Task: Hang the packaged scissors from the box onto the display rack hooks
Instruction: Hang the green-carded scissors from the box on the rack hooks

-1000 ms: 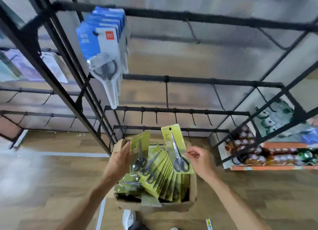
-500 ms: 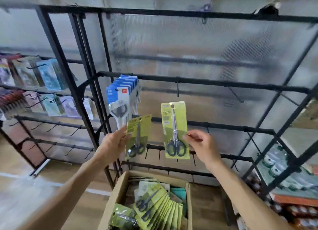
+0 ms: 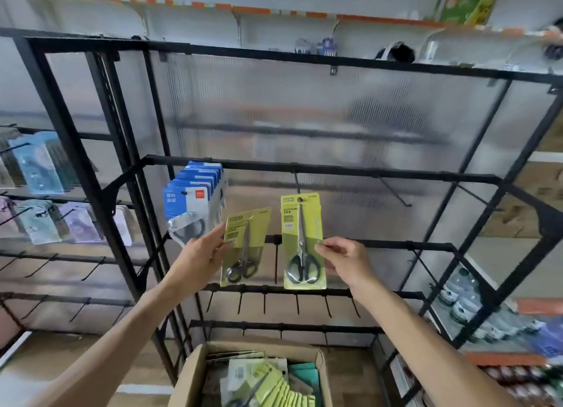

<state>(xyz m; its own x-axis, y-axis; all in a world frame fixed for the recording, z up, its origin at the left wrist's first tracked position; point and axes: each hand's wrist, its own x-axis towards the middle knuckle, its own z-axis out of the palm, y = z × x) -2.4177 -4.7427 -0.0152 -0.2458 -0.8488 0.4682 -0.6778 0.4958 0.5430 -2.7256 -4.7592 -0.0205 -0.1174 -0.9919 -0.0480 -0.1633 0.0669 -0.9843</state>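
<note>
Below rack's middle crossbar (image 3: 335,172), right hand (image 3: 344,259) pinches larger scissors pack (image 3: 303,242) upright, hang hole at hook (image 3: 297,184) tip; left hand (image 3: 202,252) holds smaller pack (image 3: 243,246), tilted, lower left of hook.

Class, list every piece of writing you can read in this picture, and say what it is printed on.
"SCISSORS" and "GRIP": the larger green scissors pack, pinched by the right hand.
Smaller green scissors pack in the left hand: print too blurred.
Blue scissors packs on the hook: characters and red logo unreadable.
</note>
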